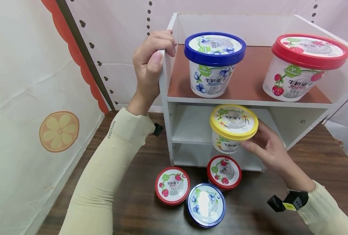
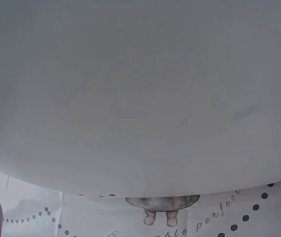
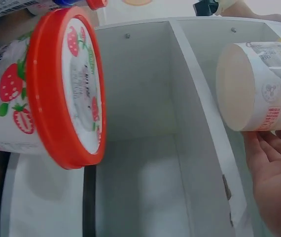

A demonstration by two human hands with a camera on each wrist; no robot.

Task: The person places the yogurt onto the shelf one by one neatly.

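My right hand [image 1: 268, 143] grips a yellow-lidded ice cream tub [image 1: 234, 125] by its right side, in front of the middle shelf. The right wrist view shows the base of this yellow-lidded tub [image 3: 236, 86] and my right hand [image 3: 278, 182] beneath it. My left hand [image 1: 154, 57] holds the left side panel of the white shelf unit [image 1: 165, 81], fingers curled over its edge. On the brown top shelf stand a blue-lidded blueberry tub [image 1: 215, 65] and a red-lidded strawberry tub [image 1: 306, 67]. The left wrist view is mostly filled by the pale side panel [image 2: 140, 108].
Two red-lidded tubs [image 1: 172, 186] and a blue-lidded tub [image 1: 206, 205] stand on the dark wooden table [image 1: 132, 202] before the unit. One red-lidded tub [image 3: 69, 89] is close to the right wrist camera. A patterned cloth [image 1: 118, 39] hangs behind.
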